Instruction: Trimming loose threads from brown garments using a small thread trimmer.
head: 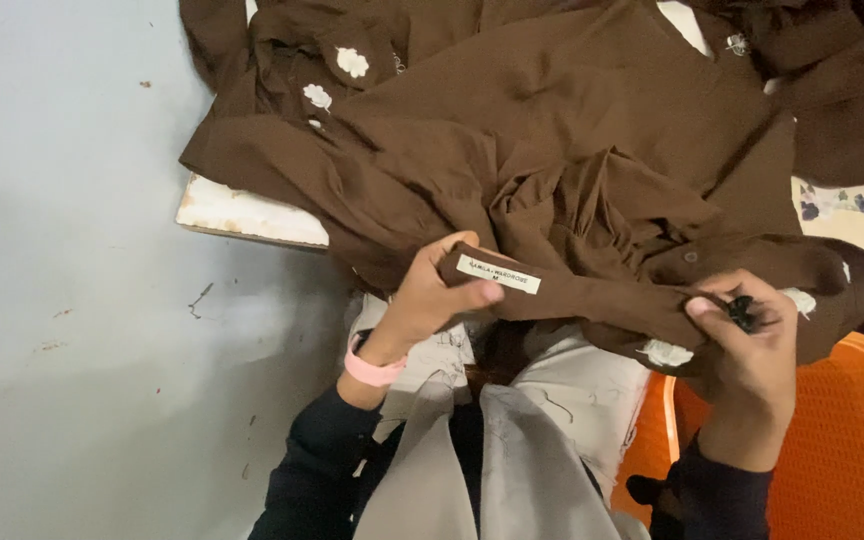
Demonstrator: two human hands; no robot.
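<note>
My left hand (432,295) is curled shut on the collar band of the dark brown cotton shirt (572,170), thumb pressed on top just beside the small white rectangular neck label (498,273). Pink band on that wrist (372,370).

My right hand (747,345) is closed too, fingers pinching the same band further along, with a small black tool (742,312) held between thumb and forefinger. Can't tell what the tool is, mostly hidden.

The band runs taut between the two hands, roughly level, just above my lap. The rest of the shirt is bunched up behind the hands and spreads over the white-topped worktable (242,212), with more brown fabric piled at the far side. White embroidered flowers (352,62) show on the fabric at upper left, another white patch hangs just below the band near the right hand.

Orange perforated plastic chair (842,440) sits under my right forearm. Pale grey floor (62,250) on the left.
</note>
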